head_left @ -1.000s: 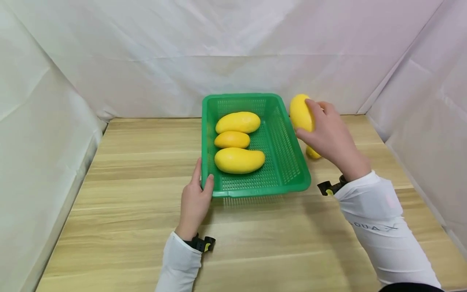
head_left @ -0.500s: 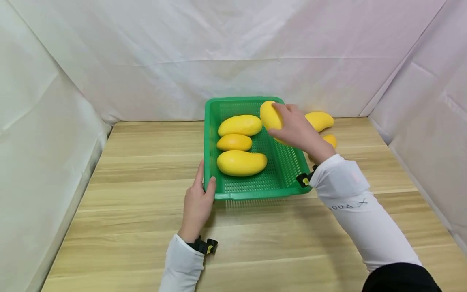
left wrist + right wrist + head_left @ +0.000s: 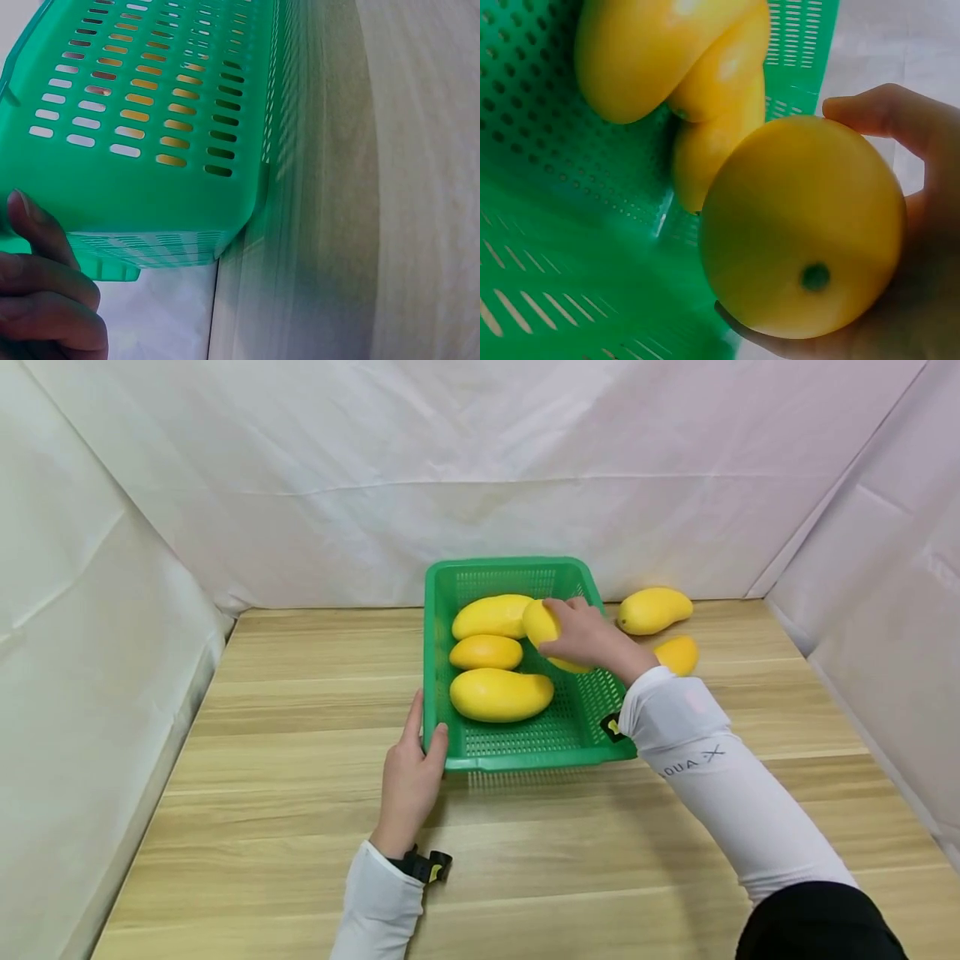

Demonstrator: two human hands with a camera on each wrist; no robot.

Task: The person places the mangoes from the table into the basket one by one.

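A green plastic basket [image 3: 543,758] with perforated walls sits on the table. Three yellow mangoes lie stacked front to back along its left side: a large front mango [image 3: 501,695], a smaller middle mango [image 3: 486,652] and a rear mango [image 3: 491,616]. Inside the basket's right half, my right hand [image 3: 588,637] grips another mango [image 3: 802,232] from above, its dark stem spot facing the right wrist camera. My left hand [image 3: 408,781] holds the basket's near left corner, thumb over the rim; several of its fingers [image 3: 52,300] curl outside the wall.
On the wooden table [image 3: 300,760], right of the basket, lie two more mangoes: one farther back [image 3: 654,610] and one nearer [image 3: 677,655], partly behind the right wrist. White cloth [image 3: 420,485] hangs behind and along both sides.
My right hand has carried its mango left, over the basket's right rim and then lower into the basket. The left hand keeps its hold on the corner.
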